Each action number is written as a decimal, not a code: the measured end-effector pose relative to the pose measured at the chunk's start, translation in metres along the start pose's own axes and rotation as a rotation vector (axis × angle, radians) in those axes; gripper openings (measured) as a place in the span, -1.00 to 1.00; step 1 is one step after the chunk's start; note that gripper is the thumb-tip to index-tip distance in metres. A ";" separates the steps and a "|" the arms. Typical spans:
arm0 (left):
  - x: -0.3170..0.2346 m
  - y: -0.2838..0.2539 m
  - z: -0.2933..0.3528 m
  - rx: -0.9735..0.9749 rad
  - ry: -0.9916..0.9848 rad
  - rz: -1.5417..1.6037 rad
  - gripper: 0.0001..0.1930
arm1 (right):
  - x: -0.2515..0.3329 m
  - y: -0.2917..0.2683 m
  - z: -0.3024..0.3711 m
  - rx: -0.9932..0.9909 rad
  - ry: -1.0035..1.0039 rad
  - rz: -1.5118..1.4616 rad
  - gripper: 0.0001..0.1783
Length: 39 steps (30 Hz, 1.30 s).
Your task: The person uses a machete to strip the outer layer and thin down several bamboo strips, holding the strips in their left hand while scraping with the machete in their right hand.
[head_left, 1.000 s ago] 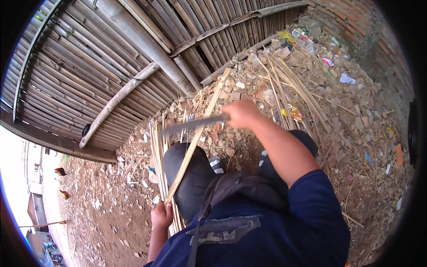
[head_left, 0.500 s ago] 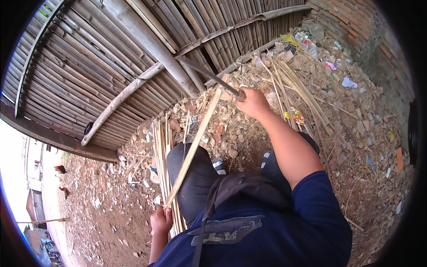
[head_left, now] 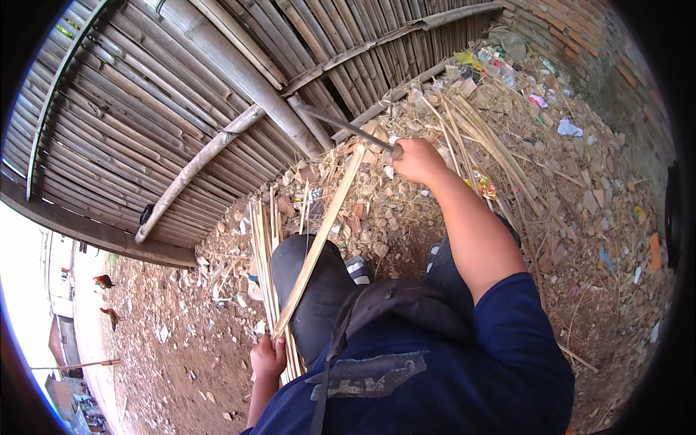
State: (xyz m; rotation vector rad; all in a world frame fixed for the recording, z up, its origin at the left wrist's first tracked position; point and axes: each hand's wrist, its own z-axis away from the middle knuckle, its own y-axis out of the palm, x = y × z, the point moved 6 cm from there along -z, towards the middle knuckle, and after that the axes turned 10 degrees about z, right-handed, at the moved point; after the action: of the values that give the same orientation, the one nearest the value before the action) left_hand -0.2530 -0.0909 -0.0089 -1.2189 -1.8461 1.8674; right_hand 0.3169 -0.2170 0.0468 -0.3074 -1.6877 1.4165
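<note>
My left hand (head_left: 268, 355) is closed on the near end of a long, flat, pale bamboo strip (head_left: 319, 243). The strip slants up and away across my left thigh, its far end just short of the blade. In my right hand (head_left: 418, 161), held out ahead, is the handle of a machete (head_left: 346, 125). Its long dark blade points left and away toward the bamboo wall, above the strip's far end. More bamboo strips (head_left: 264, 254) lie in a bundle beside my left leg, partly behind the held strip.
A bamboo-slat wall (head_left: 181, 109) rises ahead and left, with a brick wall (head_left: 562, 36) at far right. Loose bamboo strips (head_left: 493, 145) lie right on rubble-strewn ground, near scattered litter (head_left: 569, 128). Two chickens (head_left: 104, 281) stand far left.
The machete blade has tipped slightly lower, its far end coming down. Both hands stay nearly in place, still gripping the strip and the machete.
</note>
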 end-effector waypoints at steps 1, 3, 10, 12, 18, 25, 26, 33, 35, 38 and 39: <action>0.001 -0.001 -0.001 -0.005 -0.002 0.001 -0.57 | 0.015 0.002 0.003 0.048 -0.070 0.027 -0.80; 0.002 0.002 0.003 0.001 -0.013 0.011 -0.58 | 0.040 0.011 0.015 0.158 -0.202 0.089 -0.80; 0.009 0.008 0.000 0.002 -0.029 -0.039 -0.59 | -0.014 0.030 -0.009 0.059 -0.037 0.011 -0.90; 0.003 -0.001 -0.005 0.015 -0.052 -0.060 -0.57 | -0.013 0.019 -0.013 -0.035 0.006 -0.031 -0.86; 0.004 0.001 0.000 0.008 -0.049 -0.023 -0.58 | 0.049 0.015 0.025 0.170 -0.238 0.200 -0.72; 0.010 0.012 -0.007 0.027 -0.040 -0.030 -0.59 | -0.043 0.020 -0.023 0.059 0.165 -0.276 -0.63; 0.016 0.011 -0.005 -0.009 -0.020 0.056 -0.58 | -0.056 0.017 -0.027 -0.006 0.183 -0.245 -0.63; 0.015 0.016 0.007 -0.011 -0.054 0.020 -0.60 | -0.005 -0.009 0.003 -0.038 0.058 -0.095 -0.71; 0.009 0.016 0.002 -0.007 -0.056 0.008 -0.61 | 0.007 -0.007 0.009 -0.004 -0.046 -0.142 -0.72; 0.000 0.015 0.002 -0.050 -0.041 -0.041 -0.59 | 0.032 0.001 0.015 -0.027 -0.299 -0.018 -0.76; -0.002 0.015 0.002 -0.065 -0.033 -0.046 -0.58 | 0.041 0.004 0.018 -0.017 -0.365 0.045 -0.76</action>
State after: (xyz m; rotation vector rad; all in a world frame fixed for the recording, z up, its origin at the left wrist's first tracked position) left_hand -0.2477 -0.0964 -0.0224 -1.1631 -1.9499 1.8274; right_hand 0.2785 -0.2006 0.0628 -0.0990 -1.9969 1.5626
